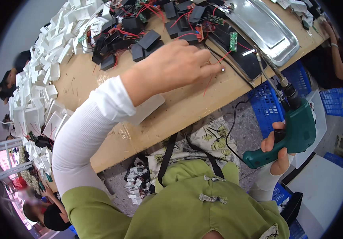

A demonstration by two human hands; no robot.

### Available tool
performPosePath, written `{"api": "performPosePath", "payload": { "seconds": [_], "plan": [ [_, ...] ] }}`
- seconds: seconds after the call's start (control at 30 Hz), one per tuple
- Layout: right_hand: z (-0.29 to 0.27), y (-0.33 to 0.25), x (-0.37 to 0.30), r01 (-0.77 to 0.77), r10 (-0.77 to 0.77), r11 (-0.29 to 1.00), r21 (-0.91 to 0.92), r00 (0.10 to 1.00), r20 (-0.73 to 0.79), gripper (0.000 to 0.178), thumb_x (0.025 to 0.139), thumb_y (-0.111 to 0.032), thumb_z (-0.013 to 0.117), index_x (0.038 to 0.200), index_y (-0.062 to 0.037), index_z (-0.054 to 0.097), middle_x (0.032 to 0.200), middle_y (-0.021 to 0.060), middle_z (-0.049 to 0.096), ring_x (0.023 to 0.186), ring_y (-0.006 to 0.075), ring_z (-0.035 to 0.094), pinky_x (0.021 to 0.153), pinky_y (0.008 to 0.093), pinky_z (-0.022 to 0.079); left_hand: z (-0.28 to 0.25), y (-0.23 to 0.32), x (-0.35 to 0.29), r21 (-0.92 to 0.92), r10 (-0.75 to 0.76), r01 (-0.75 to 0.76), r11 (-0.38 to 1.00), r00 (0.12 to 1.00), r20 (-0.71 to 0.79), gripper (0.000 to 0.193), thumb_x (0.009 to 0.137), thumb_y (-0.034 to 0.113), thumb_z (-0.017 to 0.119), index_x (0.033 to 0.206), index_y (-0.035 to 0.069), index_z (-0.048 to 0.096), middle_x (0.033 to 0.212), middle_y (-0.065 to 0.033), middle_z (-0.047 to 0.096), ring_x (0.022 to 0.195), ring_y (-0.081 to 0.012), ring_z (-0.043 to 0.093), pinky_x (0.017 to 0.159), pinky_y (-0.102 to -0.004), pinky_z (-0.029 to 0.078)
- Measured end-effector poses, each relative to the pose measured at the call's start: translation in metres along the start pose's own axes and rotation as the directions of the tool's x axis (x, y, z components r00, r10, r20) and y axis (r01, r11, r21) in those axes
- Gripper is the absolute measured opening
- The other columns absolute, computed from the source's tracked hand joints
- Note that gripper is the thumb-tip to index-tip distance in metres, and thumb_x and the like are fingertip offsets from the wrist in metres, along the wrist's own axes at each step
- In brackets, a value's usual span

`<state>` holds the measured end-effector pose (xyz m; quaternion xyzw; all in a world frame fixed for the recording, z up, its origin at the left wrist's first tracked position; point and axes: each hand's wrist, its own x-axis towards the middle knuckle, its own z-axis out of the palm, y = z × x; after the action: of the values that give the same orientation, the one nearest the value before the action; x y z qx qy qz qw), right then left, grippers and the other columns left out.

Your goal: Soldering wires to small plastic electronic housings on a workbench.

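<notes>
My left hand (171, 65) reaches across the table with its fingers pinched together. A thin red wire (224, 57) runs through the pinch, its loose end hanging below the fingers. Just beyond the fingertips a small green circuit board (233, 41) is above a flat black panel (243, 59), at the wire's other end. My right hand (277, 147) is wrapped round the grip of a green pistol-shaped soldering gun (299, 127). Its long metal nozzle points up and left, over the metal tray's edge, towards the board. Under my left wrist lies a white plastic case (149, 108).
Black boxes (149, 40) with red wires and boards pile up at the back. White plastic cases (40, 79) heap along the left. A metal tray (263, 28) lies at the back right. Blue baskets (267, 111) stand below the table edge. A black cord (233, 131) hangs there. Other people are nearby.
</notes>
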<state>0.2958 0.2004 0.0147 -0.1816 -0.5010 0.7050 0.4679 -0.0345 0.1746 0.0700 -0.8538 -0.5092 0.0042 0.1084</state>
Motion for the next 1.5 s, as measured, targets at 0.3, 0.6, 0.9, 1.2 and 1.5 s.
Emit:
{"api": "performPosePath", "payload": {
  "seconds": [0.3,0.6,0.9,1.2,1.5],
  "plan": [
    [-0.012,-0.002,0.004,0.000,-0.001,1.000,-0.011,0.996,-0.088,0.065,0.088,-0.023,0.060,0.136,0.0052,0.027,0.124,0.0252,0.045,0.070,0.0146,0.052,0.057,0.0270,0.049,0.015,-0.008,0.030,-0.189,0.238,-0.268,0.945,0.957,-0.168,0.014,0.074,0.012,0.062,0.087,0.009,0.066,0.094,-0.0032,0.057,0.083,-0.0215,0.060,0.068,-0.0314,0.049],
    [-0.012,-0.001,0.008,0.010,-0.010,1.000,0.003,0.995,-0.096,0.062,0.088,-0.021,0.060,0.135,0.0043,0.029,0.123,0.0265,0.045,0.071,0.0147,0.053,0.056,0.0267,0.049,-0.039,-0.109,-0.027,-0.969,-0.936,-0.229,0.089,0.313,-0.160,0.020,0.094,0.010,0.049,0.109,-0.001,0.056,0.100,-0.0089,0.061,0.088,-0.0181,0.058,0.080,-0.0317,0.048],
    [0.008,0.005,0.011,-0.035,0.037,0.997,0.075,0.999,-0.022,0.061,0.087,-0.021,0.061,0.133,0.0049,0.031,0.122,0.0257,0.046,0.071,0.0150,0.053,0.055,0.0271,0.048,-0.099,-0.060,-0.134,-0.968,-0.924,0.094,0.231,0.332,-0.189,0.023,0.089,0.004,0.057,0.109,-0.006,0.056,0.087,-0.0086,0.060,0.074,-0.0132,0.056,0.067,-0.0245,0.047],
    [0.028,0.022,0.016,-0.099,0.080,0.992,0.083,0.974,0.212,0.065,0.089,-0.020,0.060,0.137,0.0039,0.024,0.129,0.0233,0.043,0.074,0.0137,0.053,0.059,0.0253,0.044,-0.028,0.057,-0.172,-0.733,-0.949,0.649,0.203,0.314,0.016,0.011,0.085,0.003,0.062,0.094,-0.001,0.066,0.077,-0.0029,0.061,0.066,-0.0081,0.056,0.059,-0.0216,0.045],
    [0.052,0.031,0.015,-0.207,0.164,0.973,0.097,0.928,0.335,0.066,0.088,-0.020,0.060,0.138,0.0037,0.023,0.130,0.0227,0.043,0.073,0.0130,0.052,0.059,0.0252,0.045,-0.034,0.072,-0.189,-0.827,-0.966,0.548,0.124,0.257,0.026,0.009,0.088,0.003,0.057,0.095,-0.002,0.059,0.079,-0.0052,0.062,0.066,-0.0091,0.059,0.058,-0.0212,0.047]
  ]
}}
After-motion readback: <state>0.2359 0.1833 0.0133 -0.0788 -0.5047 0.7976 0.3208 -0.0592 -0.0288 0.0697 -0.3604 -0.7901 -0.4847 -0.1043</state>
